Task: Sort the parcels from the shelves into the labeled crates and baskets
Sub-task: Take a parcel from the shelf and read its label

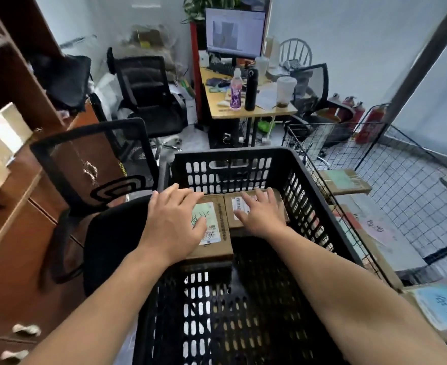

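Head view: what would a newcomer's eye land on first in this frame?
Two bare forearms reach down the middle, the left hand flat on the left parcel and the right hand flat on the right parcel, side by side inside a big black slotted crate, near its far wall. Just right of it stands a wire basket. Behind is a cluttered desk with a lit monitor.

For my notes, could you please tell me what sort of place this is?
Likely a small office doubling as a parcel sorting room: a desk with a monitor, a mesh office chair, and labelled cardboard parcels in a black crate.
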